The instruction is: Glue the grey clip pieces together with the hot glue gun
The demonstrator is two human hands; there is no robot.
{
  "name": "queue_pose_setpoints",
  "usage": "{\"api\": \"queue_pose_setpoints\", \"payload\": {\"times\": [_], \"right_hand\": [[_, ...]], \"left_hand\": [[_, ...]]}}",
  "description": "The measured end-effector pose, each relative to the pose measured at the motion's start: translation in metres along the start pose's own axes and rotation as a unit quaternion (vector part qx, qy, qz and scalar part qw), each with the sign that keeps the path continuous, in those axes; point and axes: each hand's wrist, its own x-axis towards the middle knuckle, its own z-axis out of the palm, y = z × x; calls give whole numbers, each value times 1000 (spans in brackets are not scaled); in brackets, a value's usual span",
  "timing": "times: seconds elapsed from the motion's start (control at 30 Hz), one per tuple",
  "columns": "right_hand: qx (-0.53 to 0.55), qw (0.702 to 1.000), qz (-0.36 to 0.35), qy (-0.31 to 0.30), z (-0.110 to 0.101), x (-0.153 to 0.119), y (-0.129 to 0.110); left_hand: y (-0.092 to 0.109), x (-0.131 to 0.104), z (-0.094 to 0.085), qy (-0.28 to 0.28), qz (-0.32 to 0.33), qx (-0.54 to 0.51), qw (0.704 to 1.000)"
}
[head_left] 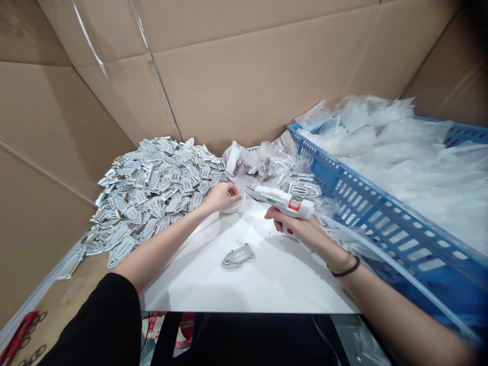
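The glue gun [281, 201] is white, orange and green, the basket [338, 186] blue (patterned with rows of slots), the cardboard [267, 76] tan, the tabletop [267, 290] white, the lone piece [229, 261] grey, the sleeve [102, 325] black

The back and sides are being enclosed by brown cardboard walls [267, 76]. On the right, a heap of whitish, see-through plastic bags [412, 157] is being held in a blue slatted crate [331, 173], while a red object [18, 335] of unclear kind is being cut off by the view's lower left edge
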Motion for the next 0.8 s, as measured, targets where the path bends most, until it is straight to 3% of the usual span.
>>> {"api": "queue_pose_setpoints", "payload": {"times": [0.57,0.8], "right_hand": [[-22,1000,-3,1,-2,-2,-4],[-29,1000,3,2,-2,-1,-4]], "left_hand": [[-11,-8,-18,99,26,28,994],[-23,-8,-17,105,11,-111,988]]}}
